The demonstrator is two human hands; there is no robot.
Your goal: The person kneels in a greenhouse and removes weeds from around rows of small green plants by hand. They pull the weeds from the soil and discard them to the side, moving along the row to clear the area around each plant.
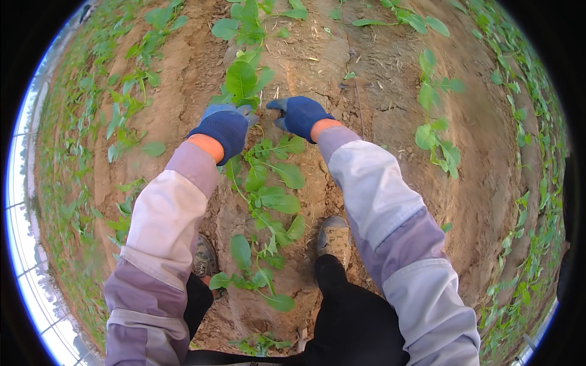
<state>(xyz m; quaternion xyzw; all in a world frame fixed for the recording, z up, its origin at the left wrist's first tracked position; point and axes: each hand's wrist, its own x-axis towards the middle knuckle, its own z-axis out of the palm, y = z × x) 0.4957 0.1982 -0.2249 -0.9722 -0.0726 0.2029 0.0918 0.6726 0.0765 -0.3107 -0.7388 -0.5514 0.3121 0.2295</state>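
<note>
My left hand (224, 128), in a blue knit work glove, is at the base of a broad-leaved green seedling (241, 81). Its fingertips point right, and the leaves rise just beyond them; whether they grip a stem is hidden. To the right, my right hand (300, 115) wears a matching glove and hovers low over the soil. Its thumb and fingers are apart, with brown earth showing in the gap. Below both hands a row of leafy seedlings (270, 196) runs down between my feet.
My camouflage-patterned shoes (335, 238) straddle the plant row. A thin, rust-coloured T-shaped object (358, 94) lies on the cracked soil (389, 123). More seedlings (428, 98) grow at right, and other rows (126, 105) at left. A plant tuft (261, 344) sits near my legs.
</note>
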